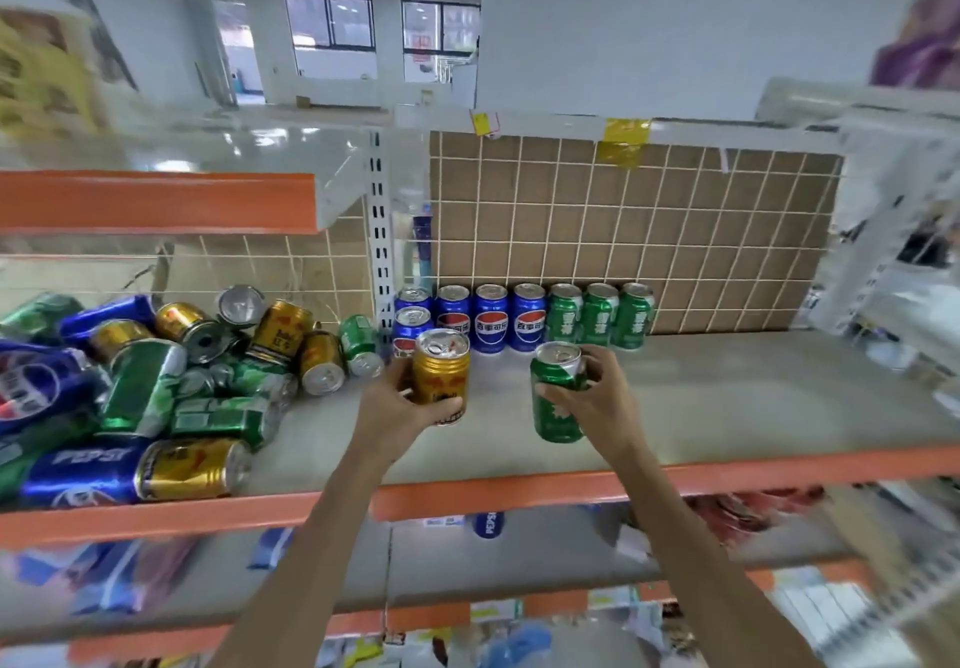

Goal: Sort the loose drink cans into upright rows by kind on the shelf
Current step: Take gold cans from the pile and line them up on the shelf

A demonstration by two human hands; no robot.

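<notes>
Fingers (439,404) gripping gold can (440,375), right hand (597,397) gripping green can (557,397), bare shelf (753,397) rightward

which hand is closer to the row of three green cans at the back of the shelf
Right. The right hand, holding a green can, is just in front of the three upright green cans. The left hand, holding a gold can, is further left, before the blue cans.

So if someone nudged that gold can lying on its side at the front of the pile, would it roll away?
Probably a little. The gold can lies on its round side on the flat shelf, so it should roll easily. The blue can beside it would likely stop it going left. It sits near the shelf's front edge, so it might drop off.
</notes>
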